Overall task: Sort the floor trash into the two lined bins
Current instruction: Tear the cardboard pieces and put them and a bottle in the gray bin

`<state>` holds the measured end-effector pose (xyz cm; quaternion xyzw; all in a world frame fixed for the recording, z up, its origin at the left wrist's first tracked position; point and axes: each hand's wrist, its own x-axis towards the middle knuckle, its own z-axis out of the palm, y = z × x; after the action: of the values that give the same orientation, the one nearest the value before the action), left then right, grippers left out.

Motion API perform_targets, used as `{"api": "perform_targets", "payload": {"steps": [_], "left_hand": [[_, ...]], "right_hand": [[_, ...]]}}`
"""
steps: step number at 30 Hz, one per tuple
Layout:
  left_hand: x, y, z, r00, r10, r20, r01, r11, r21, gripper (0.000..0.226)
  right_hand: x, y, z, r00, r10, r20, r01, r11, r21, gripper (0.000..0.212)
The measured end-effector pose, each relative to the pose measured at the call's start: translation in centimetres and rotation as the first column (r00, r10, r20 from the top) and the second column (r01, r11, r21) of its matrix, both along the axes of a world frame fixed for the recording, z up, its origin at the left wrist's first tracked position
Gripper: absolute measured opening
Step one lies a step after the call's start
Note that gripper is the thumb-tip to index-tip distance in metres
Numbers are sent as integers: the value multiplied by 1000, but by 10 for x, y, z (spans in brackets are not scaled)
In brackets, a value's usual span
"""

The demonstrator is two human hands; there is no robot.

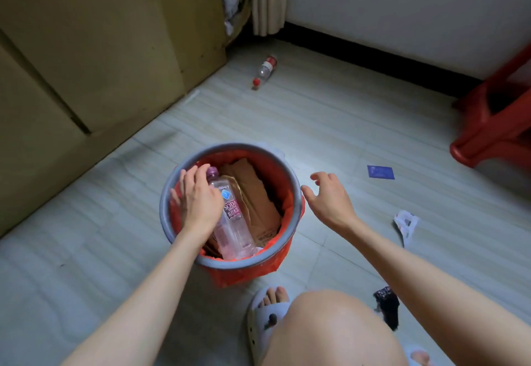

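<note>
A grey bin (pixel 230 147) with a red liner stands on the floor in front of me. Inside it lie brown cardboard pieces (pixel 258 193) and a clear soda bottle (pixel 232 222) with a purple cap, leaning against the near rim. My left hand (pixel 195 199) reaches into the bin, its fingers curled over the bottle's neck just below the cap. My right hand (pixel 327 199) hovers just right of the bin's rim, fingers spread and holding nothing. Loose trash lies around: a red-capped bottle (pixel 265 71), a blue wrapper (pixel 380 172), a white wrapper (pixel 405 224) and a dark wrapper (pixel 388 305).
A tan cabinet (pixel 86 49) runs along the left. A red plastic stool (pixel 494 124) stands at the right by the wall. My slippered foot (pixel 267 316) and knee are just behind the bin. Only this one bin is in view.
</note>
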<state>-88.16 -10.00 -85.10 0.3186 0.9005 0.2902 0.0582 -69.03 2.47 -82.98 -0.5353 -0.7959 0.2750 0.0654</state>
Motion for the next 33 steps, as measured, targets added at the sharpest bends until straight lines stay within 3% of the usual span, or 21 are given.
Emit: {"api": "perform_targets", "payload": {"steps": [7,10,14,19,25,30,33], "left_hand": [[83,59,26,915,-386,-116,402,859,318,41],[142,84,17,822,-568,-37,554,785,277,41],[214,111,-40,621,-751,225,766,643,31,42],[245,144,-110,513,-753,412,858,454,-239,43],[262,177,-179,524,-730,438,846,391,-361,43],[289,161,-209,485,-708,513,864,296,-408,42],[301,145,-211,448,-695,563,881,233,-413,42]], "right_hand": [[90,5,-19,982,-102,159,131,974,-186,48],[141,14,-27,961,-166,221,215,951,-221,53],[211,5,-63,931,-259,256,337,879,-338,58],[254,6,-127,906,-102,410,275,880,-387,61],[258,16,-198,862,48,504,195,887,-419,68],[271,-5,-231,882,234,408,-22,887,-461,35],[293,-3,-228,924,125,361,22,925,-378,25]]}}
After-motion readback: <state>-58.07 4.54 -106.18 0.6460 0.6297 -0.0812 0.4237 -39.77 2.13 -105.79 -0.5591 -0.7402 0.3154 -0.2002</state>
